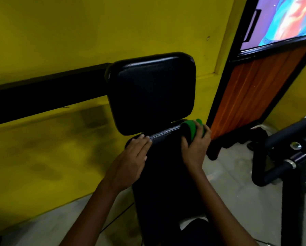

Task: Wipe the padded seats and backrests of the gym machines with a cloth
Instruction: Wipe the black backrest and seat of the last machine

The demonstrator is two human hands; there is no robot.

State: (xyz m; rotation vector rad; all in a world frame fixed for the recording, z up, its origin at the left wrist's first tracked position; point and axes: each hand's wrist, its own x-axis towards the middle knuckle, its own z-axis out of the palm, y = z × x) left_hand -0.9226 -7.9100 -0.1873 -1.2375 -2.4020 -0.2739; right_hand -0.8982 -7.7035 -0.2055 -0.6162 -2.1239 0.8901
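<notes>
Both bare forearms reach forward and up from the bottom of the view, well apart. The left hand (pixel 133 153) lies palm down with straight fingers close together, fingertips (pixel 145 137) pointing ahead. The right hand (pixel 195 144) sits a little farther forward, its fingers curled in a grip, thumb (pixel 185 142) spread toward the left hand.

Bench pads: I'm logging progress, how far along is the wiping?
Nothing shows as finished; the pads give no sign of wiping. In hand: the right hand presses a green cloth at the long pad's far end, while the left hand rests on its edge. The upright backrest remains untouched.
</notes>
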